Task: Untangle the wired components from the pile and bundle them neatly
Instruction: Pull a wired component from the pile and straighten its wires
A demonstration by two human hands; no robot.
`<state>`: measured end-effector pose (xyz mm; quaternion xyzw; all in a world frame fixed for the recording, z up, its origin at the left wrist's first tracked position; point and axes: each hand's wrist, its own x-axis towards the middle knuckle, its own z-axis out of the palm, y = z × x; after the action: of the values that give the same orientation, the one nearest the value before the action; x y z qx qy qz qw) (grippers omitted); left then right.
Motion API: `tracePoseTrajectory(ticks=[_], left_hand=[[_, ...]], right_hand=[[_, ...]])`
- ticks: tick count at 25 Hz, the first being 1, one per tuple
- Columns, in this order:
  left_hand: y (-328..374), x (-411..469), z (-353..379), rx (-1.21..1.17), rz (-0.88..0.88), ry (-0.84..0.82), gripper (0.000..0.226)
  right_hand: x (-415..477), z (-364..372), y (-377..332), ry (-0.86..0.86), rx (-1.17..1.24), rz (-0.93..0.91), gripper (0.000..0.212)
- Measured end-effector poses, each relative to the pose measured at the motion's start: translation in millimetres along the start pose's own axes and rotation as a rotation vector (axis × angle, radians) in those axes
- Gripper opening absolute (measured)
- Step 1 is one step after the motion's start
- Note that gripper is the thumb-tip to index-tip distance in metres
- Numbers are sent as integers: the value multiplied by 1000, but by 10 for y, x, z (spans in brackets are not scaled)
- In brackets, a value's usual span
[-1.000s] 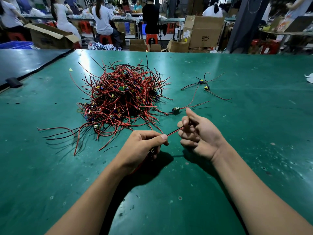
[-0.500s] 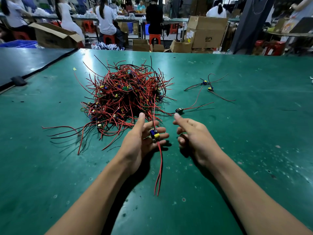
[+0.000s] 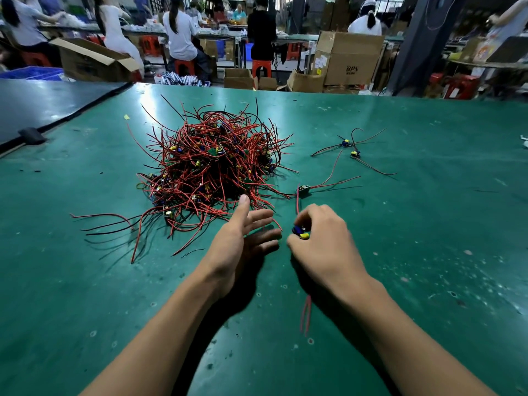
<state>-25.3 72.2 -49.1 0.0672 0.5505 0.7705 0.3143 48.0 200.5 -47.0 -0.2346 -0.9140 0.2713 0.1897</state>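
Handover: component [image 3: 300, 233] has passed from left hand [image 3: 243, 241], fingers now spread, to right hand [image 3: 323, 247], which pinches it.
Position: near the pile [image 3: 211, 172], above the green table [image 3: 428, 252].
Technique: probably best to draw the red leads [image 3: 307, 312] straight before coiling.

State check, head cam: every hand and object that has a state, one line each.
left hand, open, fingers straight, holding nothing.
right hand, curled round the held component.
held component, gripped, red wires hanging below the hand.
wire pile, tangled, unbundled on the table.
single loose component, lying right of the pile.
pair of loose components, lying farther right, unbundled.
cardboard box, flaps open.
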Motion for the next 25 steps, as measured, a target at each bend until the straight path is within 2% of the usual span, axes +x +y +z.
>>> tracePoseTrajectory(ticks=[2,4,6,9,11,16,21,23,25], left_hand=[[7,3,-7,-4,11,31,63],[15,-4,-7,10,16,30,61],[16,-6,-2,38,27,15,59],[6,-2,-7,45,38,4,56],[0,-2,-13,40,37,-2,55],[-6,5,-39,74,57,-12,55],[-6,20,-54,65,57,-24,56],[-8,22,-57,71,57,-29,57],[-10,23,-55,80,60,-26,57]], right_hand=[[26,-104,26,-93,-207,138,18],[23,-165,47,-107,-365,156,32],[10,-171,23,-57,-410,24,40],[-53,-47,-46,-98,-415,-247,33],[-80,47,-45,-144,-440,-289,30],[20,8,96,-129,-459,-171,30],[152,-223,322,-65,-515,41,34],[151,-206,308,-46,-528,46,34],[77,-85,184,-34,-477,-28,30]])
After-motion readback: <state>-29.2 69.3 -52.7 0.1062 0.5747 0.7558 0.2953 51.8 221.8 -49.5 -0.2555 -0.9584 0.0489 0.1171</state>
